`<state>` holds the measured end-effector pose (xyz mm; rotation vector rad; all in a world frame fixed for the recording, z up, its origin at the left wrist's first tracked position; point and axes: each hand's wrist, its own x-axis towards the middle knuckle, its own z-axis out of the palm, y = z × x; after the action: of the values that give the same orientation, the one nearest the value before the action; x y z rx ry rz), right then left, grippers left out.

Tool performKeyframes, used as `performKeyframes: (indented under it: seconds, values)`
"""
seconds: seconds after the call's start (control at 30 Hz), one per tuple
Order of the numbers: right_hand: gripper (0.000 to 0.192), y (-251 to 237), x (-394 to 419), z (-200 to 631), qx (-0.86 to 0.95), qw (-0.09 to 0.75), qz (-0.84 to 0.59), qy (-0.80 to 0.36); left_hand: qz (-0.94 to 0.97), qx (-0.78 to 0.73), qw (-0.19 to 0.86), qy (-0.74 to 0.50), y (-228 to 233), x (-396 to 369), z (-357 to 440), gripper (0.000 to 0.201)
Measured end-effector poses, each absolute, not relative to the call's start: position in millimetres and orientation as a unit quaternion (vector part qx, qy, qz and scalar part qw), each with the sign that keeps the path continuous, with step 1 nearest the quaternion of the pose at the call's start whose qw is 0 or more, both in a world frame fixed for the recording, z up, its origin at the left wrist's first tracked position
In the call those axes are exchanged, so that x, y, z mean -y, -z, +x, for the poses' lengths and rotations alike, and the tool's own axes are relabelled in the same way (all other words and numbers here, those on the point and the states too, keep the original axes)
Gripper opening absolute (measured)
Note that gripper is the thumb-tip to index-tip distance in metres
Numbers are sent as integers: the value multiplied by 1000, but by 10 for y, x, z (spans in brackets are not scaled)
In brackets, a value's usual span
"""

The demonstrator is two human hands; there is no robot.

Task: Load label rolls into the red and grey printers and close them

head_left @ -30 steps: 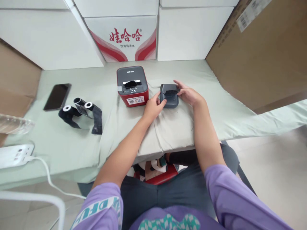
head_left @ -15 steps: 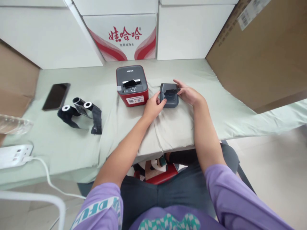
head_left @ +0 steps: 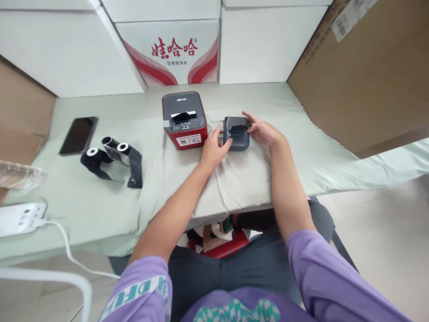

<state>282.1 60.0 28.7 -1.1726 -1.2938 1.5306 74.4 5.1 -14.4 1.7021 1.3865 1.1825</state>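
A small dark grey label printer (head_left: 238, 144) sits on the cloth-covered table in front of me. A black strip (head_left: 239, 128) crosses its top and reaches out to the right. My left hand (head_left: 214, 145) is at the printer's left side, fingers apart, with the thumb touching its front left corner. At the other side, my right hand (head_left: 264, 133) has its thumb and a finger closed at the strip's end, while another finger stretches along behind. A larger red and black printer (head_left: 184, 107) stands just left of my left hand, with a piece of black film on its top slot.
Black ribbon rolls (head_left: 115, 156) and a phone (head_left: 79, 135) lie to the left. Nearer is a white power strip (head_left: 22, 219) with its cable (head_left: 67, 246). White boxes (head_left: 254, 49) line the back, and a big cardboard box (head_left: 365, 80) stands at right.
The fingers of my left hand have spread and shifted slightly left, up from the printer's side. My right hand and both printers stay in place.
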Motion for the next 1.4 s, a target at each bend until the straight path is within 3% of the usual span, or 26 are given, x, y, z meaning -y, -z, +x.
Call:
performKeyframes:
  seconds: [1.4]
  values:
    - [92, -210, -667, 2848, 511, 404, -459, -605, 659, -535, 334, -410, -21, 33, 705, 67]
